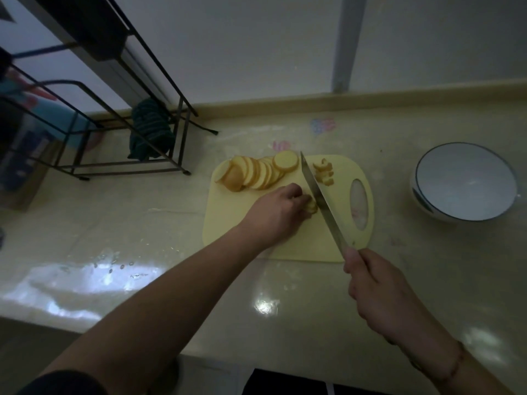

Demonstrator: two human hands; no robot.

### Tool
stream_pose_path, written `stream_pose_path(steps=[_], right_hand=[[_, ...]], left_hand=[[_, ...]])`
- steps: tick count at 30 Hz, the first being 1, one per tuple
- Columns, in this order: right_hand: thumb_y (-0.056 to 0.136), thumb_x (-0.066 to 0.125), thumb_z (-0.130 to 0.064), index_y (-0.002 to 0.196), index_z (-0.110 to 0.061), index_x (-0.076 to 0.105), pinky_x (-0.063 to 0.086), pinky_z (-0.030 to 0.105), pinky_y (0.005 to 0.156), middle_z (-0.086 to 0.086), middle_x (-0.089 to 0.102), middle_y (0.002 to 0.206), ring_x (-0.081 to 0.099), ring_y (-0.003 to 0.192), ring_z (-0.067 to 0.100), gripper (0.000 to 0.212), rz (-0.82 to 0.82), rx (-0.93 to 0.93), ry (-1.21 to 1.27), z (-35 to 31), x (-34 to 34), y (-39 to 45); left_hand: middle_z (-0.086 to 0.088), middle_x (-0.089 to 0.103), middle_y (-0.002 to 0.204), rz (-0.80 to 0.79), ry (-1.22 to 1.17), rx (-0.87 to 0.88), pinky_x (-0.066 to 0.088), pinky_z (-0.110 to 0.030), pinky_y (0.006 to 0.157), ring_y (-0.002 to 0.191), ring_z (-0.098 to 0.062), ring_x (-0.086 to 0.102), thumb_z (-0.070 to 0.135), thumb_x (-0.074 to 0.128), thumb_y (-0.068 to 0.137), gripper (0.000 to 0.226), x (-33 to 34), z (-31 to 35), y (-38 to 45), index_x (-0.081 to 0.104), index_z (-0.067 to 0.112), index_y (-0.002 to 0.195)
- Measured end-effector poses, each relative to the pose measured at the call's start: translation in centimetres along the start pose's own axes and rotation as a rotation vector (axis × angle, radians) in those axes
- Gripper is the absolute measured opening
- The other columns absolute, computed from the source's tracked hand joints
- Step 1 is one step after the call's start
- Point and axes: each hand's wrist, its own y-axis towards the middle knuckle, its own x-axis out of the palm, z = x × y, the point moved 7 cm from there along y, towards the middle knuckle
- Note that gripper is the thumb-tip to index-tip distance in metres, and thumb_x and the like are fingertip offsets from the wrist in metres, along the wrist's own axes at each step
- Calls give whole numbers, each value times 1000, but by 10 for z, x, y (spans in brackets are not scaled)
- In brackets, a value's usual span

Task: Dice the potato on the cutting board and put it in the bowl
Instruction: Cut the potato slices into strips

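Dicing is mid-way: on the cutting board [228, 223] the left hand [273, 215], fingers curled, pins a few potato slices [312, 206] beside the knife [319, 195] gripped by the right hand [379, 289]; next come further cuts, then the still-empty bowl [464, 181].

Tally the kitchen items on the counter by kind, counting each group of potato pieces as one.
Cutting board: 1
Knife: 1
Bowl: 1
Rack: 1
Cloth: 1
Potato groups: 3, slices, cut pieces, piece being cut
Total: 8

Glossy counter [199, 280]; matt plastic board [228, 223]; shiny metal knife [319, 198].
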Motion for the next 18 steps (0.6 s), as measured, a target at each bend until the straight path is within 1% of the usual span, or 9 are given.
stream_pose_path(steps=[4, 7, 9, 12, 14, 16, 18], right_hand=[[77, 28, -71, 84, -9, 56, 34, 28, 54, 2, 51, 62, 41, 49, 9, 68, -13, 1, 9, 0, -4, 1], [76, 27, -71, 85, -9, 55, 33, 26, 53, 2, 51, 62, 41, 48, 8, 70, -9, 3, 0, 1, -7, 2], [75, 26, -72, 84, -8, 55, 31, 24, 51, 2, 50, 62, 40, 46, 6, 71, -5, 1, 0, 1, -7, 3], [74, 27, -74, 83, -10, 55, 30, 24, 51, 0, 49, 59, 39, 42, 3, 71, -8, 11, 23, 4, -7, 4], [73, 27, -75, 83, -10, 55, 30, 24, 50, -2, 49, 56, 39, 41, 3, 71, -7, 18, 36, 5, -6, 5], [72, 27, -75, 82, -10, 54, 29, 22, 50, -2, 49, 55, 40, 40, 2, 72, -6, 20, 37, 4, -6, 6], [72, 28, -75, 82, -9, 54, 28, 22, 49, -3, 48, 52, 40, 39, 2, 72, -3, 26, 46, 5, -7, 6]], left_hand=[[-14, 62, 93, 15, 23, -7, 54, -39, 55, 73, -35, 62, 38, 45, 89, 46, 0, 3, -3, 72, 2, 101], [-15, 63, 94, 29, 60, 52, 51, -36, 51, 70, -33, 60, 33, 47, 91, 41, -3, 8, -5, 70, 1, 99], [-15, 63, 95, 45, 89, 95, 50, -35, 51, 69, -32, 60, 31, 50, 91, 38, -6, 9, -7, 70, 1, 100], [-15, 64, 95, 59, 106, 157, 50, -36, 57, 71, -32, 60, 31, 53, 94, 35, -7, 10, -9, 70, 1, 100], [-15, 64, 97, 46, 103, 184, 51, -37, 63, 76, -31, 61, 32, 55, 96, 34, -5, 10, -13, 69, 1, 103], [-16, 65, 100, 45, 73, 139, 53, -39, 69, 82, -32, 63, 32, 58, 95, 35, -5, 3, -13, 69, 1, 107], [-16, 65, 104, 65, 11, 8, 55, -40, 75, 88, -34, 64, 33, 59, 94, 38, -11, -9, -8, 69, 1, 110]])
